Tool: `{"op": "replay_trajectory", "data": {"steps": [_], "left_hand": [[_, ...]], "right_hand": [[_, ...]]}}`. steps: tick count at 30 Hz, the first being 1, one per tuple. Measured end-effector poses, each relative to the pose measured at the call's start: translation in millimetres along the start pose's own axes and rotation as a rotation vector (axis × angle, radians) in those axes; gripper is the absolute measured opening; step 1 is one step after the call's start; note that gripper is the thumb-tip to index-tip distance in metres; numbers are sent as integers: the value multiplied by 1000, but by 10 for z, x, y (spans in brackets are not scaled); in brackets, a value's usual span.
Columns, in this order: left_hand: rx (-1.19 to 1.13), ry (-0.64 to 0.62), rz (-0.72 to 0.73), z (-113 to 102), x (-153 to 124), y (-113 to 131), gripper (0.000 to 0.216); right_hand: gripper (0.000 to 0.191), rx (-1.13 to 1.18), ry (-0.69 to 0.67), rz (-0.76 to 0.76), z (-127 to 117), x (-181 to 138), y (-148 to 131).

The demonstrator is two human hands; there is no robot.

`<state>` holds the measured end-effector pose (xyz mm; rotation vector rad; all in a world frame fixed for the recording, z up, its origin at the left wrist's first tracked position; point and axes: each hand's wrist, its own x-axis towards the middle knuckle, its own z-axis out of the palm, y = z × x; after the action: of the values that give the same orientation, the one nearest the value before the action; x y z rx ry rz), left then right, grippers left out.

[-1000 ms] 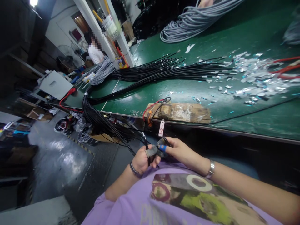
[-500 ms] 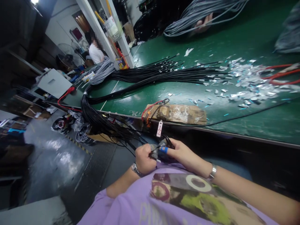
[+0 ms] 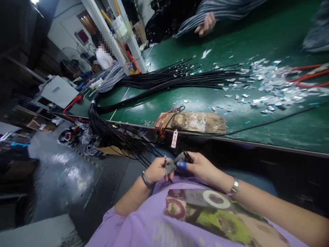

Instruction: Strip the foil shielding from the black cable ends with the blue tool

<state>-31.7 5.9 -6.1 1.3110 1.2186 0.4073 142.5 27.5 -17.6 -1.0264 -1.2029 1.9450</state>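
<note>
My left hand (image 3: 156,170) and my right hand (image 3: 199,164) meet close to my body, below the bench edge. Tape wraps fingers of the left hand, which are closed in a pinch; what lies in them is hidden. With a blue band around its thumb, my right hand is closed on several black cables (image 3: 188,156), whose ends stick up beside the fingers. A large bundle of black cables (image 3: 99,125) hangs over the bench edge to the left, its strands running toward my hands.
On the green bench (image 3: 149,103) lie more black cables (image 3: 180,82), silvery scraps (image 3: 277,82) and a wooden block (image 3: 203,122) with a hanging tag (image 3: 174,139). Another person's hand (image 3: 207,24) holds a grey cable coil (image 3: 221,10). A post (image 3: 133,41) rises at the back.
My left hand has shifted slightly left and turned, showing more of its taped fingers. The other person's hand and the grey coil have moved left. My right hand stays nearly in place.
</note>
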Motion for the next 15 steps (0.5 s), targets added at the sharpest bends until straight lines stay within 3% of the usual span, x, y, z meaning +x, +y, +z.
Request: {"op": "replay_trajectory", "data": {"steps": [6, 11, 15], "left_hand": [[399, 424, 357, 130, -20, -81, 20], [689, 530, 480, 164, -15, -211, 9], [598, 524, 451, 148, -18, -209, 11]], "right_hand": [[44, 70, 80, 81, 17, -28, -39], [42, 149, 68, 103, 9, -30, -37], [40, 218, 34, 116, -19, -2, 3]]}}
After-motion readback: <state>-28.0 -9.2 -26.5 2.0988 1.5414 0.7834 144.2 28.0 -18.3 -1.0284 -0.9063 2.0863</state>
